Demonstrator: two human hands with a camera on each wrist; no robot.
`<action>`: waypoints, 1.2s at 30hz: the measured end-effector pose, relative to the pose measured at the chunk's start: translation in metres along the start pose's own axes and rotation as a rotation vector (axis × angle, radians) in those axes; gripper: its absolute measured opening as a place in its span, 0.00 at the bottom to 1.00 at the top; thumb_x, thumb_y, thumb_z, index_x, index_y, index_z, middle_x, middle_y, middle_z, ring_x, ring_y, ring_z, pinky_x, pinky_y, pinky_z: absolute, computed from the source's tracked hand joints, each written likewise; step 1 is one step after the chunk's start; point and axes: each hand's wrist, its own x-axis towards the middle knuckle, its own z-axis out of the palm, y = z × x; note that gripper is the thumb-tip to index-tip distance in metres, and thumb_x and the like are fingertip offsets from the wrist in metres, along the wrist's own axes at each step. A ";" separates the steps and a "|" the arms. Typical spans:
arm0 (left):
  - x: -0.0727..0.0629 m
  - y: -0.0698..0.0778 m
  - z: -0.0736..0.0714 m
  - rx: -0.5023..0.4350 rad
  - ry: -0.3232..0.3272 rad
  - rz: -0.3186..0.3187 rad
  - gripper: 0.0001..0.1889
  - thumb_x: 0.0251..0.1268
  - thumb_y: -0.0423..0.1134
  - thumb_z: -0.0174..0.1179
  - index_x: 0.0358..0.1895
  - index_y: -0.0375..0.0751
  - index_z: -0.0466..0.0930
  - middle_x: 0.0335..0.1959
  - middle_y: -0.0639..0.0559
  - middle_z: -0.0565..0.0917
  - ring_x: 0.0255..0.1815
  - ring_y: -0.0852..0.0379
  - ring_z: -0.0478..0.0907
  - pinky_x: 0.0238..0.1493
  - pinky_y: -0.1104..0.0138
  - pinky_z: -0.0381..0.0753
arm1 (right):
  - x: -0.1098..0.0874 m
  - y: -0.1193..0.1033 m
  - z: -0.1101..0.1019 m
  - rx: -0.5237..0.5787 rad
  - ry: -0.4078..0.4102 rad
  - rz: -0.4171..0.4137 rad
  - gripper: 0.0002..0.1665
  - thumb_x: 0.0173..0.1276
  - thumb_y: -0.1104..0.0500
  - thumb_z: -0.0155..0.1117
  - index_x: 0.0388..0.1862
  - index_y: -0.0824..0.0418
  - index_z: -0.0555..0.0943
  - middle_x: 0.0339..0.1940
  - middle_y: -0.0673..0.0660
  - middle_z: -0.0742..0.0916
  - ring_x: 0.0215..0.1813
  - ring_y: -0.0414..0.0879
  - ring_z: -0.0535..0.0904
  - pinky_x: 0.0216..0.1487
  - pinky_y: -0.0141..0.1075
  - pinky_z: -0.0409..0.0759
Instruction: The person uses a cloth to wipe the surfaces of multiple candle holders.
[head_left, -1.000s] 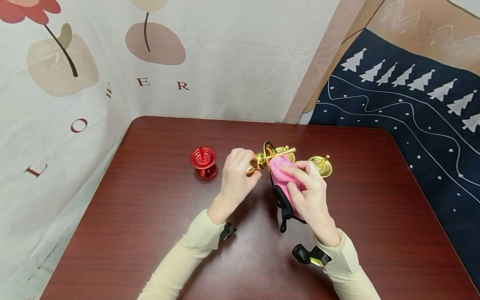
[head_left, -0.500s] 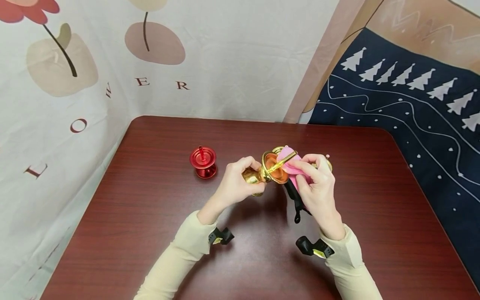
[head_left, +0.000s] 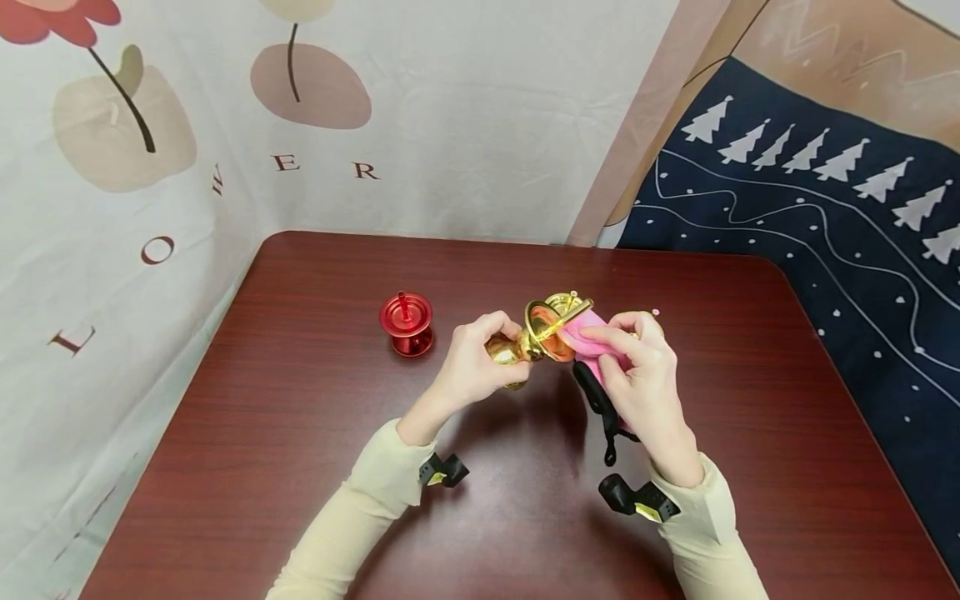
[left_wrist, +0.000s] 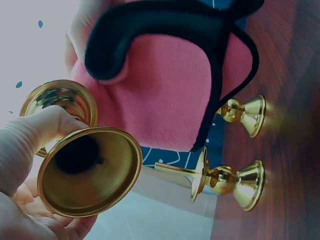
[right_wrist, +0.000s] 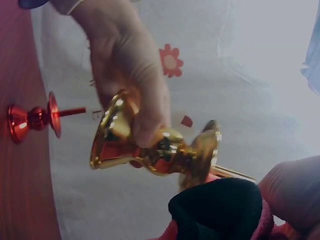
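My left hand (head_left: 476,362) grips a shiny gold candlestick (head_left: 504,350) by its stem, off the table and tilted on its side. Its dish and spike point toward my right hand; in the left wrist view the hollow base (left_wrist: 117,172) faces the camera. With bent fingers and thumb, my right hand (head_left: 645,375) pinches a pink cloth (head_left: 588,335) with black trim and a loop. The cloth lies against the spike and dish. Its black-edged end (left_wrist: 212,85) hangs down below the hand.
Two more gold candlesticks stand upright behind the hands: one (left_wrist: 235,184) partly hidden by the held one, the other (left_wrist: 252,117) mostly behind my right hand. A red candlestick (head_left: 406,323) stands to the left on the dark red-brown table (head_left: 300,400).
My left hand has turned the candlestick, so its dish now faces more toward the head camera. My right hand has moved slightly right with the cloth, sliding along the spike and dish.
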 end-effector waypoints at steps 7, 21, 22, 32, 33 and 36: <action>-0.002 0.000 0.005 0.136 0.087 0.063 0.14 0.33 0.29 0.68 0.28 0.37 0.75 0.28 0.47 0.79 0.33 0.54 0.73 0.32 0.67 0.74 | -0.001 -0.002 0.003 -0.040 -0.072 -0.044 0.18 0.45 0.79 0.61 0.33 0.63 0.86 0.34 0.61 0.78 0.38 0.49 0.72 0.31 0.24 0.67; -0.002 0.006 0.010 0.560 0.211 0.387 0.12 0.37 0.25 0.64 0.28 0.35 0.72 0.28 0.45 0.77 0.38 0.48 0.72 0.44 0.58 0.72 | -0.009 -0.016 0.006 0.252 -0.023 0.174 0.22 0.48 0.81 0.55 0.38 0.65 0.85 0.37 0.58 0.82 0.43 0.40 0.73 0.38 0.25 0.69; -0.002 0.006 0.011 0.554 0.214 0.388 0.12 0.37 0.25 0.64 0.28 0.35 0.72 0.28 0.45 0.78 0.39 0.48 0.72 0.44 0.58 0.72 | -0.009 -0.017 0.007 0.265 -0.011 0.164 0.21 0.48 0.81 0.55 0.38 0.66 0.85 0.37 0.59 0.82 0.43 0.40 0.73 0.38 0.25 0.69; -0.005 0.007 0.007 0.291 0.190 0.251 0.14 0.34 0.26 0.66 0.29 0.36 0.74 0.29 0.46 0.77 0.38 0.50 0.72 0.39 0.60 0.73 | -0.011 -0.007 0.010 0.222 0.028 0.008 0.20 0.46 0.81 0.55 0.33 0.65 0.86 0.36 0.60 0.80 0.40 0.42 0.72 0.31 0.24 0.67; -0.005 0.008 0.007 0.267 0.182 0.231 0.14 0.33 0.27 0.66 0.29 0.36 0.74 0.29 0.46 0.77 0.37 0.51 0.72 0.37 0.61 0.74 | -0.010 -0.005 0.010 0.203 0.035 0.004 0.20 0.45 0.81 0.55 0.32 0.65 0.86 0.35 0.60 0.80 0.39 0.42 0.71 0.30 0.24 0.66; -0.006 0.010 0.007 0.199 0.154 0.169 0.14 0.33 0.27 0.67 0.29 0.36 0.75 0.29 0.47 0.78 0.36 0.52 0.73 0.34 0.62 0.75 | -0.007 0.000 0.009 0.166 0.051 0.028 0.20 0.45 0.83 0.54 0.30 0.67 0.86 0.34 0.62 0.80 0.39 0.41 0.70 0.30 0.23 0.64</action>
